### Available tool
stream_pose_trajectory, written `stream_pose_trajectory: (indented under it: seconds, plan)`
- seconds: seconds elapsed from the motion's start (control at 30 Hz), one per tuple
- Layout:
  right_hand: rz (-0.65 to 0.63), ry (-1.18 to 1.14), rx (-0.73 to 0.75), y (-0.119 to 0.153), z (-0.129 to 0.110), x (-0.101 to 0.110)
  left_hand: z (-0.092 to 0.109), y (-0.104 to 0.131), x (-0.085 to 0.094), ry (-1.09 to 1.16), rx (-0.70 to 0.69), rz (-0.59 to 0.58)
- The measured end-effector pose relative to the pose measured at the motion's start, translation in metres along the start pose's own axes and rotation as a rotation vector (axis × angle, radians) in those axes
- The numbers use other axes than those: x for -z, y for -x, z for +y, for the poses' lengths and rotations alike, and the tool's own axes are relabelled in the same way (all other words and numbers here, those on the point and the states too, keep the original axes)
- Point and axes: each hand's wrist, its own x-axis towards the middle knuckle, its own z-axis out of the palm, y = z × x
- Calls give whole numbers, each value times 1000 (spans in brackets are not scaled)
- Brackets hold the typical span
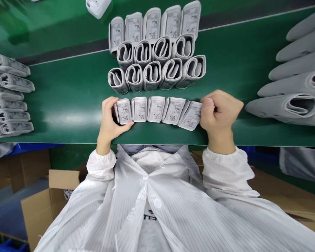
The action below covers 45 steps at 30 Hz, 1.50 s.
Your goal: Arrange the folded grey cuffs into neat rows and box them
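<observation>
Several folded grey-white bundles with printed drawings lie side by side in a slightly curved row [156,109] near the table's front edge. My left hand [111,119] grips the leftmost bundle [124,111], thumb at its lower edge and fingers at its upper left. At the other end, my right hand [219,108] is curled, with its thumb and bent fingers against the rightmost bundle [191,115]. Beyond the row, a stack of similar bundles [152,75] stands in rows, some showing rolled ends and the farthest ones showing printed faces.
The green table [68,94] has stacked bundles [12,98] at the far left and larger grey rolled pieces [294,80] at the right. A white object [97,7] sits at the back. Below the table at left is an open cardboard box [38,213].
</observation>
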Motion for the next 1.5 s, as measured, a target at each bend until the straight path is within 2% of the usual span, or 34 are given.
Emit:
stream_pose_trajectory:
  seconds: [0.3,0.7,0.87,1.0,1.1,1.3,1.5]
  plan:
    - [-9,24,13,-2,-2,1,1,0,0,-18,0,1]
    - [1,-10,22,-2,0,-1,1,-3,0,43,-82,31]
    - [96,-34,58,-3,0,-7,1,-2,2,32,-31,22]
    - [168,-69,123,-6,-2,-10,0,-2,2,29,-73,31]
    - [161,-58,109,-6,-2,-11,1,-3,2,44,-83,39]
    - [103,-69,71,-4,1,-9,3,-1,2,22,10,24]
    - [61,-26,54,-1,5,-8,-1,0,2,32,-7,13]
